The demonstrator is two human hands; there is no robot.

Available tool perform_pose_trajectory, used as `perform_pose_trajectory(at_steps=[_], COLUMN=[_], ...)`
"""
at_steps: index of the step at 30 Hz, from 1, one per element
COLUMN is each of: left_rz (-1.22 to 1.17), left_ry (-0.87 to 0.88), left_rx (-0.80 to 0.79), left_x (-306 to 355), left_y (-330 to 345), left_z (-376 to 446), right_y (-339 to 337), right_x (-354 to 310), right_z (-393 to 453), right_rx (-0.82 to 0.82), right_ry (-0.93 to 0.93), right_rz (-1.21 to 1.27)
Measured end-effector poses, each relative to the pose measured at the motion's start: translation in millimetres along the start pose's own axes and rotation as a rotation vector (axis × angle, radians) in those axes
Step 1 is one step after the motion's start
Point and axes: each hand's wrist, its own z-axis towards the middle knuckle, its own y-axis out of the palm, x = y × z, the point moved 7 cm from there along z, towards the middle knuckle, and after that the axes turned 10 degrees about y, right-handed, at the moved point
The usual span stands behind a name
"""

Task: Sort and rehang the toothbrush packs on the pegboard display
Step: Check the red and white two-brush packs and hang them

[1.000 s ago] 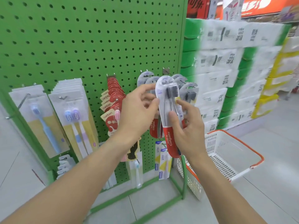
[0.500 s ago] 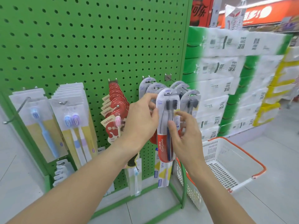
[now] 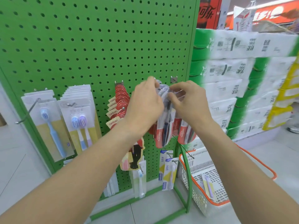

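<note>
Red-based toothbrush pack (image 3: 162, 126) between both hands' grip.

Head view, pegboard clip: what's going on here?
A person is restocking a green pegboard in a shop. Both hands are up at the top of a red Colgate toothbrush pack: the left hand and right hand pinch its clear hanger end near a metal hook, apparently threading it on. More red packs hang beside it. A white basket on the floor holds another pack.
</note>
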Motion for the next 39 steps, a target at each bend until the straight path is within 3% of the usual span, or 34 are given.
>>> perform_pose_trajectory(at_steps=[3,13,23,31,39], left_rz=[0.056,0.309,0.248,0.370,0.349], left_ry=[-0.061,-0.165,-0.228,-0.015,0.031], left_rx=[-0.014,-0.364,-0.394,-0.481,-0.343], left_x=[-10.5,-66.9,-89.5,-77.1,-75.4], left_y=[-9.0,40.2,50.8,42.6,23.0], left_z=[38.0,116.0,109.3,111.0,107.8], right_y=[2.2,19.8,27.3,30.4,31.8], right_x=[-1.9,-1.9,3.5,7.0,10.6], right_z=[2.8,11.3,12.4,14.3,11.7], right_rx=[0.002,-0.062,-0.058,-0.046,-0.003], right_ry=[-0.035,-0.083,-0.103,-0.119,-0.130], right_rz=[-0.043,-0.123,-0.080,-0.089,-0.056])
